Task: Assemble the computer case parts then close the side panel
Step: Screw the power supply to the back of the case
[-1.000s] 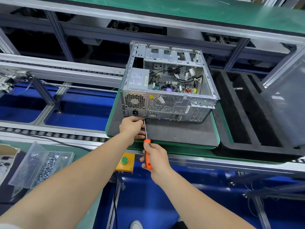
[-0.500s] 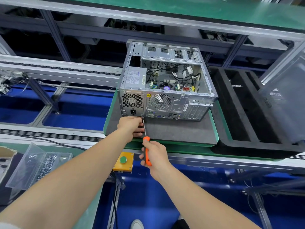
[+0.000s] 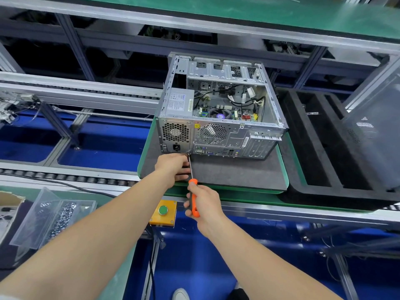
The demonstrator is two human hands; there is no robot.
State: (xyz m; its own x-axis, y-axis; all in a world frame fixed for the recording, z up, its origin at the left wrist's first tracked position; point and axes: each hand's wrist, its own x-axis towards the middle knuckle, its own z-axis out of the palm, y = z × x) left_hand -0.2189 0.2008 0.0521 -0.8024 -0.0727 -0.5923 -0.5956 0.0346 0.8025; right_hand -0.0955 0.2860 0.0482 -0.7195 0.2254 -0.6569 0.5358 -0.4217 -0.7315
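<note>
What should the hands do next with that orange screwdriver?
Probably keep turning the screwdriver: the right hand grips its orange handle, its tip meets the computer case rear by the power socket, and the left hand steadies the shaft there.

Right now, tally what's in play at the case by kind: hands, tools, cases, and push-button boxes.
Hands: 2, left hand by the shaft, right hand on the handle
Screwdrivers: 1, orange screwdriver, tip at the rear panel
Computer cases: 1, open computer case
Push-button boxes: 1, yellow button box
Total: 5
</note>
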